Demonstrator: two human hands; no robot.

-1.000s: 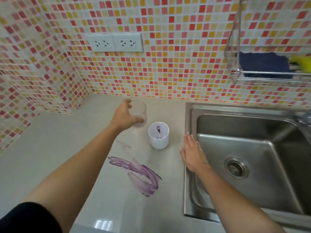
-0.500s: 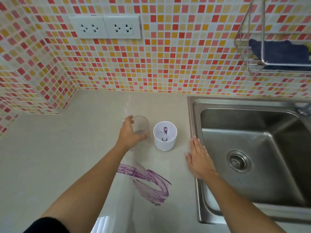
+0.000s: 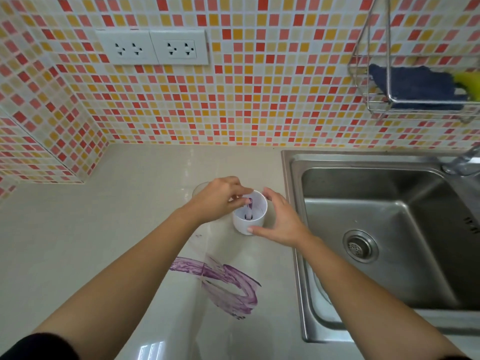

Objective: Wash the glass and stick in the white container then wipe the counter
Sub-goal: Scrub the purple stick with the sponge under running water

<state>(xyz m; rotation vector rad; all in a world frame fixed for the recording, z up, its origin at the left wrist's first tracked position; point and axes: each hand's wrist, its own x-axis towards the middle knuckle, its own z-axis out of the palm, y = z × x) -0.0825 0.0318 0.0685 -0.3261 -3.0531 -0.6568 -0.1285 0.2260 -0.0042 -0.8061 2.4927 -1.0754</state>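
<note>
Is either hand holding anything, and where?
The left hand pinches the stick by its top end; the right hand cups the white container around its side.

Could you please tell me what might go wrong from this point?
1. The left hand pinches the purple-stained stick in the white container, which the right hand steadies. If lifted out, it may drip onto the counter beside the purple smear.
2. The glass stands close behind the left hand, partly hidden, so the wrist could knock it over.
</note>
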